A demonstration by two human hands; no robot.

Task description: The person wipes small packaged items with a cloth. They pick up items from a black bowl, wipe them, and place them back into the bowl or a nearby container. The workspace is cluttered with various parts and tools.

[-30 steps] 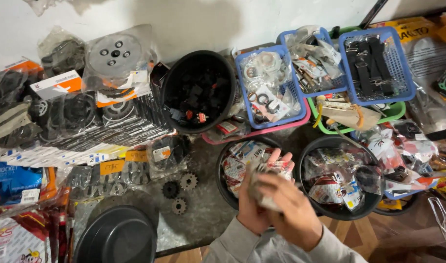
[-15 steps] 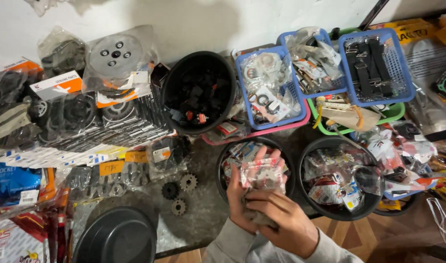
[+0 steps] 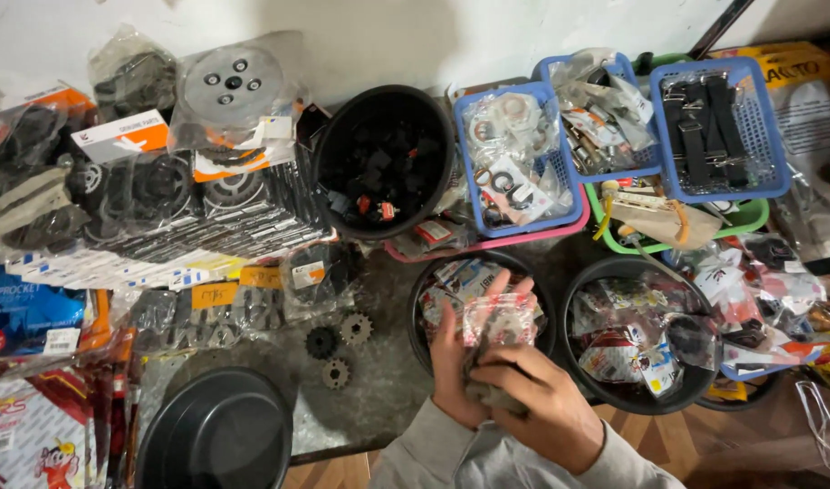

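Note:
Both of my hands are together at the bottom middle, just in front of a black round bowl (image 3: 421, 288) of small packets. My left hand (image 3: 451, 362) grips a clear plastic packet (image 3: 499, 319) with a small dark part inside, fingers up behind it. My right hand (image 3: 537, 407) closes over the packet's lower end from the right. The packet stands upright over the near rim of the bowl. Grey sleeves cover both wrists.
A second black bowl (image 3: 632, 398) of packets sits to the right. An empty black bowl (image 3: 217, 439) is at lower left, three loose sprockets (image 3: 335, 346) beside it. Blue baskets (image 3: 560, 213) of parts and a deep black tub (image 3: 383, 163) stand behind; bagged clutch plates (image 3: 234, 91) lean at the wall.
My hands have turned the packet upright and raised it slightly; the left hand's fingers moved up behind it while the right hand slid to its lower end.

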